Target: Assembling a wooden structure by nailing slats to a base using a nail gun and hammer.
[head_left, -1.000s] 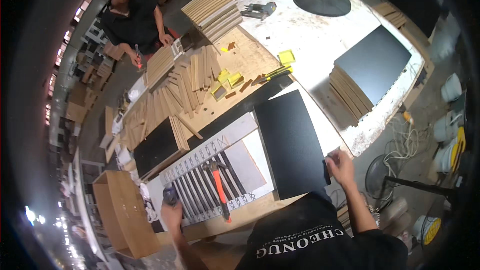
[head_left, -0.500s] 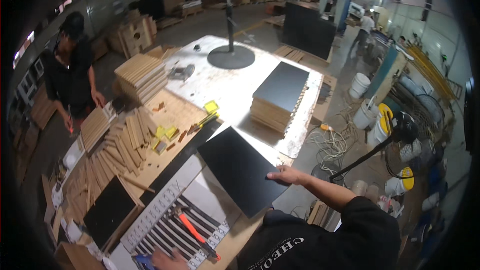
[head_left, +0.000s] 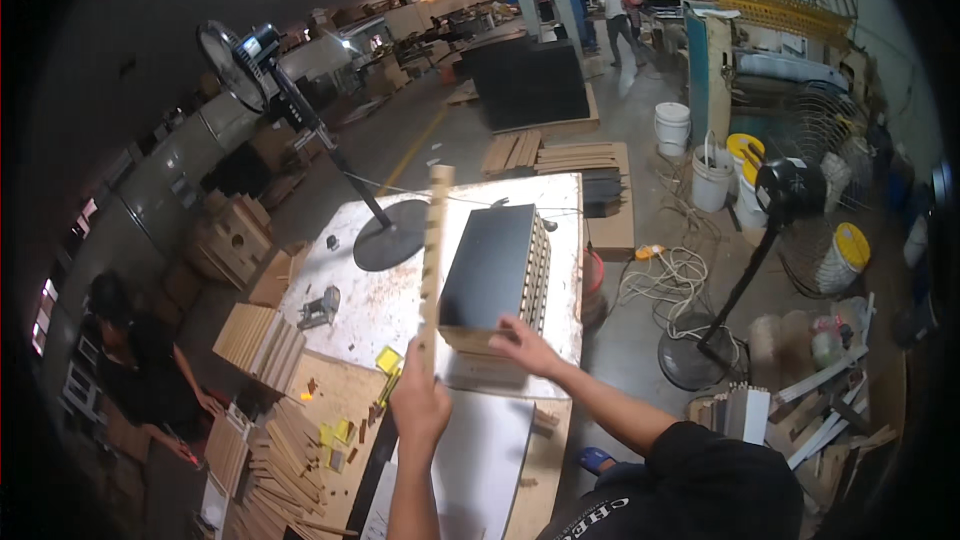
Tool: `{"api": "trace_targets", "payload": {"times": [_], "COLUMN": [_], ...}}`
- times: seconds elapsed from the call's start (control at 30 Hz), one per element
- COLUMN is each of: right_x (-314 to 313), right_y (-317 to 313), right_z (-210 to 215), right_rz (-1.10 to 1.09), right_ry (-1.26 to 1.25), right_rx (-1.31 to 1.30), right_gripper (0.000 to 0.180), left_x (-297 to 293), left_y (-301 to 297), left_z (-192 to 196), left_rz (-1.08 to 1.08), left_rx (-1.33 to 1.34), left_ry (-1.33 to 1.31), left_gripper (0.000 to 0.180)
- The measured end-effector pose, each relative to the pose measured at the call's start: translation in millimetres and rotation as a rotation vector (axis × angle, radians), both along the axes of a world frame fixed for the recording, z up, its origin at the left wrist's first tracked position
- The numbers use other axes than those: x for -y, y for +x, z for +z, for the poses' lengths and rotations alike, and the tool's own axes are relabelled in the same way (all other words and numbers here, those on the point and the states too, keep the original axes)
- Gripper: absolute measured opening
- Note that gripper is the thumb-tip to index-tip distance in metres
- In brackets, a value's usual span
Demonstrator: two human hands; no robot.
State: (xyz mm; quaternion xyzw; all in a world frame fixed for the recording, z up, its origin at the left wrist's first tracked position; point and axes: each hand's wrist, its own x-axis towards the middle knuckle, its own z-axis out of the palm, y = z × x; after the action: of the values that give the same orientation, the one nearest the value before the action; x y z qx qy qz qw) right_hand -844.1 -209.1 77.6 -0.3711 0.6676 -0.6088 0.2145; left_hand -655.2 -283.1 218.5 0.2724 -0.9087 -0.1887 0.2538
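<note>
Nearest the camera, the left hand (head_left: 420, 402) has its grip closed round the lower end of a long wooden slat (head_left: 432, 260), pale and notched along one edge, held upright so it rises over the surface (head_left: 385, 305). Just to its right, the right hand (head_left: 528, 345) reaches out with fingers spread open, resting on the near end of a stack of boards (head_left: 495, 270); it clasps nothing. The stack has a matt black top face and pale wood edges (the side shows a row of small holes). Below the hands lies a flat white panel (head_left: 470, 465).

Small yellow squares (head_left: 388, 360) lie on the brown board left of the slat, beside fanned wooden strips (head_left: 290, 445). A person in dark clothes (head_left: 140, 360) bends at the far left.

Farther on, the white, scuffed surface carries a round black fan base (head_left: 390, 235). Beyond stand white and yellow buckets (head_left: 715, 165) and a dark upright panel (head_left: 528, 85).
</note>
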Motion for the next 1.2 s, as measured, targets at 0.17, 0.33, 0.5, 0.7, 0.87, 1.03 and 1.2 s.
{"api": "trace_targets", "payload": {"times": [0.17,0.33,0.5,0.7,0.87,1.03,1.2], "right_x": [39,62,109,133,152,145,150], "right_y": [-129,-215,-278,-302,-314,-319,-332], "right_z": [-1,-48,-55,-35,-64,-57,-61], "right_rz": [-0.329,-0.503,-0.583,-0.46,-0.686,-0.478,-0.515], "right_ry": [-0.319,-0.215,-0.154,-0.05,-0.397,-0.316,-0.558], "right_rx": [0.12,0.092,-0.205,-0.44,-0.227,0.128,0.266], "right_gripper": [0.071,0.071,0.071,0.045,0.028,0.024,0.02], "left_x": [63,20,107,121,118,126,136], "left_y": [-146,-164,-77,-146,-162,-170,-174], "left_z": [-68,-103,-187,-174,-183,-175,-201], "left_rz": [0.067,0.004,0.589,0.461,0.42,0.428,0.454], "left_rx": [0.275,0.449,-0.589,-1.015,-0.96,-0.931,-0.611], "left_ry": [-0.441,-0.26,0.292,0.975,0.888,0.779,0.227], "left_gripper": [0.053,0.066,0.065,0.051,0.032,0.034,0.034]}}
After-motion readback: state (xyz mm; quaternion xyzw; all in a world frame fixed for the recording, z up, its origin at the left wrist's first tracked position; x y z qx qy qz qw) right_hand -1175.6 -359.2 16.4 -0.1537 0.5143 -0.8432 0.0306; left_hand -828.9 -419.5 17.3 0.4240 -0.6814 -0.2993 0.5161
